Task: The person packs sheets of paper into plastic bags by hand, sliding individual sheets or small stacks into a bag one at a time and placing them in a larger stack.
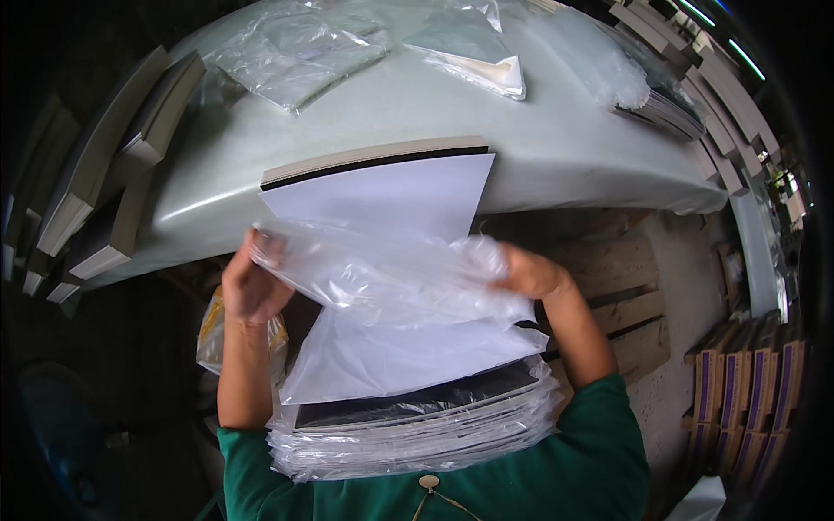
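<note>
Nearest the camera, at lower centre, up against a green shirt [599, 451]: one stack [417, 438] of film-wrapped boards, dark on top, with a white layer [391, 365] over its far side, paper or film hard to say. Just beyond, at mid-frame, a clear bag [391, 269], crumpled and stretched crosswise, long axis running left to right with a slight dip to the right. Left grip [254, 282] clamped on the bag's left end; right grip [532, 273] closed on the bunched right end, too blurred to make out finger by finger. Straight above the bag in the frame, between both hands, a white sheet [373, 191], lower part hidden by film, over a dark-sided block [373, 154] at the near edge of the counter [573, 156]. Neither grip plainly nearer to the sheet.

Counted: one bag held, one sheet, one block beneath, one stack with layers too many to number. Along the top of the frame, two clear packets [295, 65], left and centre; at upper right, one wrapped bundle [651, 95]. At upper left, several grey slabs [104, 139], overlapping, no sure count. At lower right, cartons [738, 382] in two tiers, four showing in the upper.
</note>
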Tool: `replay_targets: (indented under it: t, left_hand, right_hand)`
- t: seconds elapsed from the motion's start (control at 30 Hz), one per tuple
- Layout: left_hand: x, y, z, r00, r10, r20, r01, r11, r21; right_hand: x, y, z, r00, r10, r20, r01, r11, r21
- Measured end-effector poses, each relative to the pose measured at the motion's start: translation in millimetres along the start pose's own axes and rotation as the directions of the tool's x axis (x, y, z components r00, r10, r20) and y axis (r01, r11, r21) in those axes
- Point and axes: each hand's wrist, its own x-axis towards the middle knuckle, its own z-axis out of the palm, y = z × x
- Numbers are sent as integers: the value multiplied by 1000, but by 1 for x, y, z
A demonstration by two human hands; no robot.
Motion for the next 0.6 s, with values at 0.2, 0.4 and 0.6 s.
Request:
replay_targets:
  t: [0.2, 0.4, 0.6]
  left_hand:
    - [-32, -46, -57, 912, -403, -72, 403, 853, 331]
    - [-9, 11, -18, 864, 269, 426, -225, 962, -151]
    - [19, 14, -12, 673, 708, 211, -234, -67, 970]
  right_hand:
    - [15, -27, 30, 927, -15, -374, 324, 532, 783]
    - [34, 12, -6, 505, -372, -779, 237, 927, -289]
    - [58, -44, 11, 531, -675, -512, -210, 481, -851]
